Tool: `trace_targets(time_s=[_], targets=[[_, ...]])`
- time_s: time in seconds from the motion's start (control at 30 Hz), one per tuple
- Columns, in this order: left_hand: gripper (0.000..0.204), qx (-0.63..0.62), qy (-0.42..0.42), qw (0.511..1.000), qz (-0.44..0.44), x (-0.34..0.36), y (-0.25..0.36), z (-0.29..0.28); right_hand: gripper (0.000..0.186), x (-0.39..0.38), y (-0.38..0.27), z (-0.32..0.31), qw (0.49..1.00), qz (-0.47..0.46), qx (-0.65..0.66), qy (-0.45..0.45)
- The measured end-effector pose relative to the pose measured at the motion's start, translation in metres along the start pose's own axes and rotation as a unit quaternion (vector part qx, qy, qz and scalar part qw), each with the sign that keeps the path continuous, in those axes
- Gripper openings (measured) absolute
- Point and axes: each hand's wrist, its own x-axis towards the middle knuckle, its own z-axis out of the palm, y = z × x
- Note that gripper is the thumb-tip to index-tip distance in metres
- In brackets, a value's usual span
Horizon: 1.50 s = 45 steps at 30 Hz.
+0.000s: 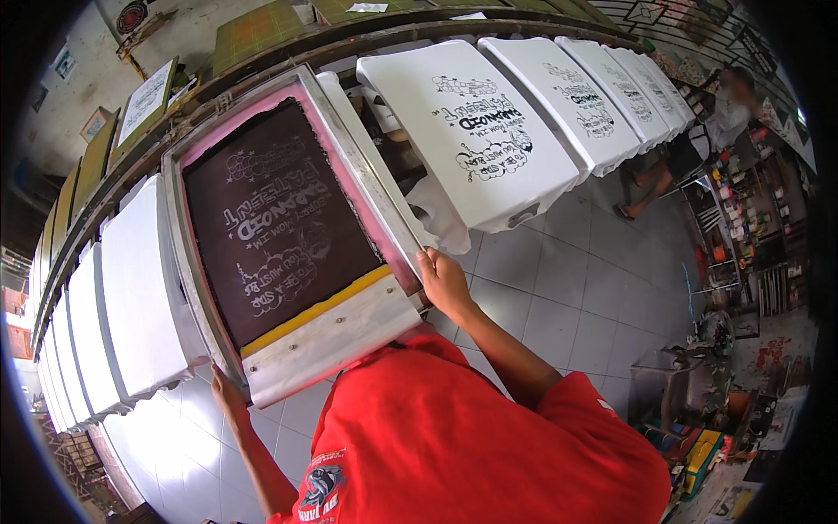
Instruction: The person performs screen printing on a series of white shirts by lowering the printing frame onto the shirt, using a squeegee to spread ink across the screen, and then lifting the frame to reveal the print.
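Observation:
A screen printing frame (368,170) with metal sides, a pink border and a dark mesh stands before me over the row of boards. Pale lettering and cartoon shapes show in the mesh. Across its near end lies a wide metal squeegee (332,336) with a yellow blade edge; neither hand touches it. My left hand (229,393) is closed on the frame's near left corner, its fingers partly hidden. At the near right corner, my right hand (443,278) grips the metal side with the thumb on top. What lies under the frame is mostly hidden.
Right of the frame, white shirts (467,131) with black prints lie stretched on boards. Plain white shirts (140,297) line the left side. A rail (262,52) runs behind them. Another person (729,109) is at the far right, near shelves of containers (751,205). Grey tiles (550,262) cover the floor.

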Motion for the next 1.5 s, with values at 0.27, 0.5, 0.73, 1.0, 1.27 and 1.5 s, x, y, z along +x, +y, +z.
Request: trace_targets(time_s=[0.27,0.5,0.73,1.0,1.27,1.5], targets=[[0.062,0.004,-0.002,0.999,0.043,0.001,0.015,0.012,0.04,-0.001,0.0,-0.001,1.0,0.004,-0.002,0.017],[0.059,0.029,-0.019,0.998,0.052,0.007,0.018,0.021,0.041,0.001,0.006,-0.005,0.999,0.009,-0.03,0.044],[0.055,0.081,-0.027,0.994,0.073,-0.004,0.038,0.036,0.049,0.004,0.024,-0.008,0.997,-0.006,-0.041,0.07],[0.059,0.103,-0.044,0.991,0.069,-0.004,0.057,0.044,0.055,0.02,0.035,-0.008,0.994,-0.004,-0.078,0.074],[0.059,0.094,-0.029,0.992,0.081,0.016,0.06,0.056,0.056,0.044,0.035,-0.006,0.993,-0.004,-0.1,0.054],[0.058,0.107,-0.036,0.991,0.074,0.018,0.069,0.065,0.056,0.051,0.036,-0.009,0.993,0.026,-0.1,0.052]])
